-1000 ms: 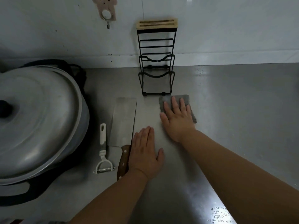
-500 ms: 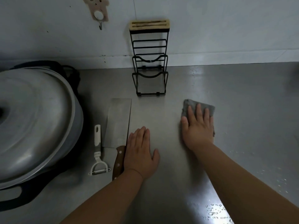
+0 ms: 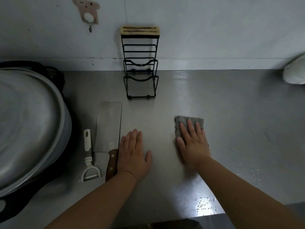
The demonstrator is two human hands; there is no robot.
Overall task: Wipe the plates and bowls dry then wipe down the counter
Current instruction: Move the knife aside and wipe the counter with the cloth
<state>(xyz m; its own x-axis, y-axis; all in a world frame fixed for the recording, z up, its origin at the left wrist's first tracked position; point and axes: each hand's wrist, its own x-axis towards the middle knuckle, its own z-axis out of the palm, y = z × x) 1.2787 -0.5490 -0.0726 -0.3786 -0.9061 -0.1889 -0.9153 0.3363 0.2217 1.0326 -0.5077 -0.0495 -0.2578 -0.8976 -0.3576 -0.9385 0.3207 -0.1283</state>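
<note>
While the right grip (image 3: 193, 146) lies palm down on the grey cloth (image 3: 180, 121), its fingers are straight and close together, pressing the cloth flat against the steel desk (image 3: 231, 121), with the thumb out to the side; nothing is pinched. Cloth and grip sit in front of the black wire rack (image 3: 140, 30) and off to its right, well apart from it. Part of the cloth shows beyond the fingertips and along the thumb side; the remainder is hidden under the palm. The left grip (image 3: 132, 156) rests flat on the bare desk straight in front of the rack, fingers straight and together, thumb spread toward the cloth side, holding nothing. Its outer edge is just beside the wooden handle of a cleaver (image 3: 109, 126); whether they touch cannot be told. That cleaver lies flat in front of the rack and a little to its left, blade end toward the wall. A white peeler (image 3: 88, 156) lies farther left of the rack, just beside the cleaver. Far to the rack's left stands a big pot under a domed metal lid (image 3: 28, 121). On the wall, up and to the left of the rack, hangs a pale hook (image 3: 89, 12). Water drops (image 3: 204, 204) dot the desk well in front of the rack and to its right. A white rounded thing (image 3: 295, 71) shows far right of the rack, only partly in view
</note>
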